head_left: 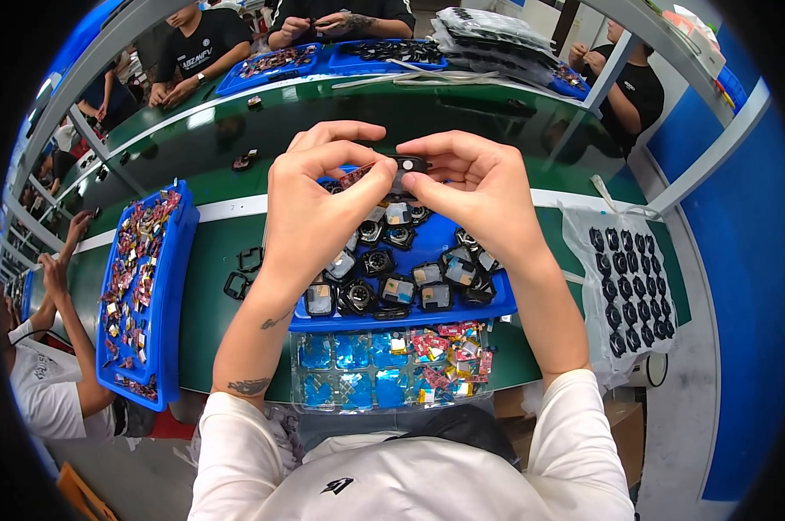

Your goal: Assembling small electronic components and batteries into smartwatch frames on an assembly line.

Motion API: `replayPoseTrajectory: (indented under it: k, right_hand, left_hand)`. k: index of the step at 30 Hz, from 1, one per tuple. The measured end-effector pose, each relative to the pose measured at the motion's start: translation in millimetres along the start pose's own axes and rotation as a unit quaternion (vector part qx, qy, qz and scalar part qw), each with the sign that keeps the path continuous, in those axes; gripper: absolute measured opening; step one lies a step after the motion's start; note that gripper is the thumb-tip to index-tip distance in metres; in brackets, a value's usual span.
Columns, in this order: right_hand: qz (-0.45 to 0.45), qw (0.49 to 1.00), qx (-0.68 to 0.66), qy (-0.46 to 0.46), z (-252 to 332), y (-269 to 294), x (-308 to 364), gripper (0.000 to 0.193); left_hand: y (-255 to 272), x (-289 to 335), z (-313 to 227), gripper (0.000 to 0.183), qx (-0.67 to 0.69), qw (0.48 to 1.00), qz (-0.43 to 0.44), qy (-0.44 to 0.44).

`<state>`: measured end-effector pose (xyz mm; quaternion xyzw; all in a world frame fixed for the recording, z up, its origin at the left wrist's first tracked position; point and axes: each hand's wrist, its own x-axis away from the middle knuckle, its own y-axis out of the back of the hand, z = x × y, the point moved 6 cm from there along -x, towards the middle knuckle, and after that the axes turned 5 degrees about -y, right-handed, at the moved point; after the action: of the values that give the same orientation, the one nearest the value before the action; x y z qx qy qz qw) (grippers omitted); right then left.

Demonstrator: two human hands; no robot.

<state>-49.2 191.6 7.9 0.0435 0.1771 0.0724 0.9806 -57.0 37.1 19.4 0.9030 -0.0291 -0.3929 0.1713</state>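
Note:
Both my hands are raised over a blue tray (449, 233) and hold one small black watch case (418, 163) between their fingertips. My left hand (318, 187) pinches its left end with thumb and fingers. The right end is pinched by my right hand (483, 182), thumb below and index finger above. A small round pale spot shows on the case's side. Beneath, several black watch cases (377, 261) lie loose in the tray, some showing pale inner parts. Closer to my body, a clear compartment tray holds blue film pieces (353, 352) and red circuit boards (440, 347).
At left stands a long blue bin (174, 339) of circuit boards. Two black frames (236, 285) lie beside the middle tray. Right, a white sheet (583, 300) bears rows of black parts (631, 291). Metal shelf posts (713, 161) rise at the sides. Co-workers sit opposite and at left.

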Motion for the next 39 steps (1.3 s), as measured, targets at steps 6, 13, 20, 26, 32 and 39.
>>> replayPoseTrajectory:
  k: [6, 13, 20, 26, 32, 39]
  right_hand:
    - [-0.005, 1.000, -0.009, 0.000, 0, 0, 1, 0.023]
    - [-0.010, 1.000, -0.009, 0.017, 1, -2, 3, 0.019]
    - [-0.032, 0.998, -0.017, 0.048, 0, 0, 3, 0.015]
    - [-0.064, 0.996, 0.017, 0.063, -2, 5, 2, 0.013]
    - [-0.048, 0.993, -0.108, -0.002, 0, 9, -5, 0.017]
    - [-0.027, 0.995, -0.092, -0.033, -8, 10, 0, 0.021]
  left_hand:
    - [0, 0, -2, 0.009, -0.013, 1.000, -0.001, 0.000]
    - [0, 2, -4, 0.008, -0.005, 1.000, -0.006, 0.011]
    - [-4, 4, -5, 0.008, -0.028, 0.999, -0.031, -0.013]
    - [-5, 4, -8, 0.009, -0.054, 0.997, -0.040, -0.038]
    - [8, 1, -21, 0.009, -0.052, 0.994, -0.069, -0.074]
    - [-1, 5, -21, 0.007, -0.046, 0.998, -0.025, -0.040]
